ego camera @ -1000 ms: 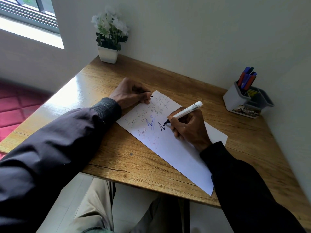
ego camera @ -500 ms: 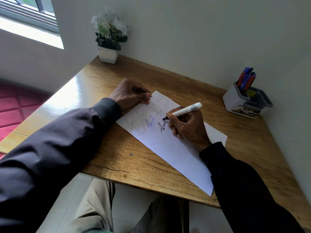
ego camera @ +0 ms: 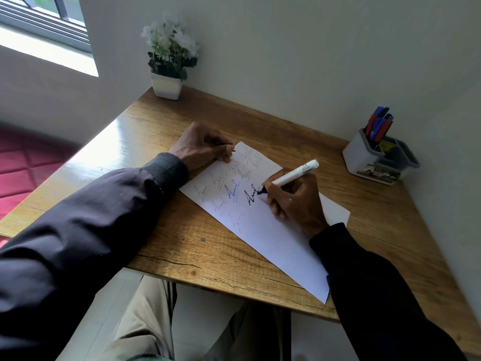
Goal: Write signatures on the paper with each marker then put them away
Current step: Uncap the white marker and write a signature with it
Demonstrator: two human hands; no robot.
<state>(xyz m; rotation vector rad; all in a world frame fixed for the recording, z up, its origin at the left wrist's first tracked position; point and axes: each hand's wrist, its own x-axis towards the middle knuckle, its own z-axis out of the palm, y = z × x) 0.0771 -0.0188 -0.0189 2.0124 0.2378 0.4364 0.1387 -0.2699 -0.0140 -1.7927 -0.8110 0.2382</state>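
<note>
A white sheet of paper (ego camera: 273, 238) lies slanted on the wooden table (ego camera: 182, 246), with several signatures in red, blue, green and black on its upper half. My right hand (ego camera: 296, 201) grips a white marker (ego camera: 294, 175); its black tip touches the paper at the end of a black signature (ego camera: 252, 197). My left hand (ego camera: 200, 147) rests on the paper's top-left corner, fingers curled round a thin dark object (ego camera: 229, 144), apparently the cap. Several red and blue markers (ego camera: 377, 123) stand in a white and grey holder (ego camera: 361, 155) at the far right.
A white pot with a flowering plant (ego camera: 169, 63) stands at the table's back left corner against the wall. Walls close the table's back and right sides. A window is at the upper left, and a red mat lies on the floor to the left.
The marker tip has moved rightward along the black signature, which has grown longer. My left hand has stayed in place on the paper's corner.
</note>
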